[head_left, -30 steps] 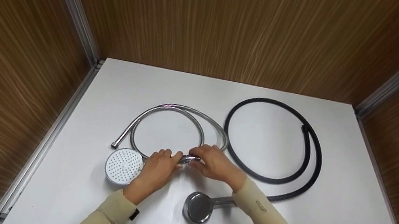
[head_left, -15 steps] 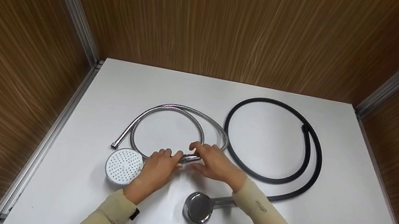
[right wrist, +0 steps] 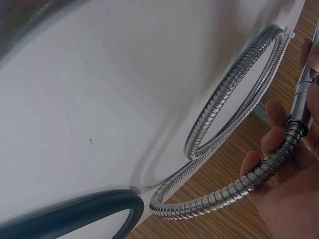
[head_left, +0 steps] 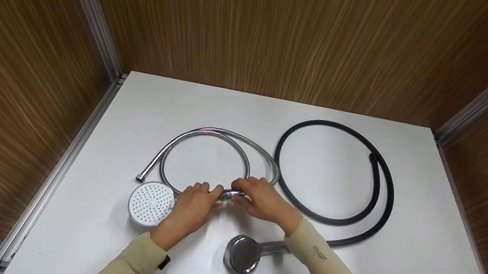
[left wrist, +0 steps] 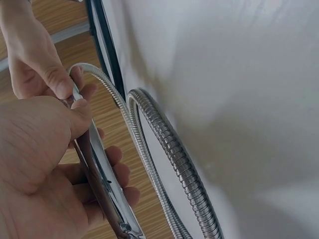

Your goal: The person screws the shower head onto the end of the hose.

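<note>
A hand shower with a round white spray face (head_left: 151, 203) lies at the left of the table, face up. My left hand (head_left: 193, 208) grips its chrome handle (left wrist: 107, 179), fingers wrapped beneath. At the far end of that handle, my right hand (head_left: 265, 201) pinches the chrome end nut (right wrist: 300, 102) of a ribbed metal shower hose (right wrist: 229, 194). Nut and handle are in line, one against the other in the right wrist view. From the nut the hose bends away and loops over the table, its other end (head_left: 140, 178) lying free at the left.
A second hand shower, with a dark round face (head_left: 243, 255), lies near the front under the right forearm. A black hose (head_left: 327, 219) coils at the right on the white table (head_left: 421, 269). Wood-grain panels (head_left: 263, 25) stand behind and at both sides.
Half a second ago my right index finger was lifted off the nut; now finger and thumb pinch it again. The left hand and the other things have stayed put.
</note>
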Motion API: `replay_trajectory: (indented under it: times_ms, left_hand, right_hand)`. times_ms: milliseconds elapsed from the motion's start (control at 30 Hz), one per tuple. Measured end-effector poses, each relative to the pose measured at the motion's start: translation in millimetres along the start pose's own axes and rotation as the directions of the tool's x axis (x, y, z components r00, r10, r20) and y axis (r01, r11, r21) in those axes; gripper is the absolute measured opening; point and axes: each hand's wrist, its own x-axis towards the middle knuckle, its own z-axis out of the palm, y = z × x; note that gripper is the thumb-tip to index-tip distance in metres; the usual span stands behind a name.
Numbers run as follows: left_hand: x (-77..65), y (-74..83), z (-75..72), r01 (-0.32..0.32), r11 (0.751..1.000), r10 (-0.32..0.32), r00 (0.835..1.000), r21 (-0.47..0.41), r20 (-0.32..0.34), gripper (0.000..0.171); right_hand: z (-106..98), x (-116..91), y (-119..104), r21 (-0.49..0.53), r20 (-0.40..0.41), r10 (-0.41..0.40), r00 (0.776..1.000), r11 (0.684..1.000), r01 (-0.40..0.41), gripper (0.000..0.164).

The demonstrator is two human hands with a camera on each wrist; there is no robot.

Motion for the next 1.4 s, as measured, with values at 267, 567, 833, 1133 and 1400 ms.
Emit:
replay_trajectory:
  times_ms: [267,567,833,1133,1400]
  left_hand:
    - [0.1,0.4,-1.0,0.021,0.999,-0.02,1.0,-0.042,0.018,0.031]
    - [-0.2,-0.8,-0.4,-0.016,1.0,0.016,1.0,0.022,-0.014,0.031]
    - [0.8,-2.0,-0.6,0.0,1.0,0.0,1.0,-0.009,0.006,0.032]
    - [2.1,-2.6,-1.4,-0.01,1.0,0.01,1.0,0.013,-0.008,0.031]
    - [1.4,-2.7,-1.2,0.001,1.0,-0.001,1.0,-0.012,0.003,0.031]
  right_hand:
    - [0.3,0.2,-1.1,-0.02,-0.016,-0.018,1.0,1.0,0.017,0.023]
    - [-1.5,0.7,-2.4,0.019,-0.018,0.0,1.0,1.0,0.0,0.035]
    - [-0.6,1.5,-1.1,0.028,-0.07,-0.011,0.998,1.0,0.013,0.03]
    - [-1.7,3.3,0.9,0.012,-0.036,-0.028,0.999,1.0,0.028,0.018]
    - [-1.3,3.3,1.0,-0.004,-0.039,-0.056,0.998,0.998,0.056,0.018]
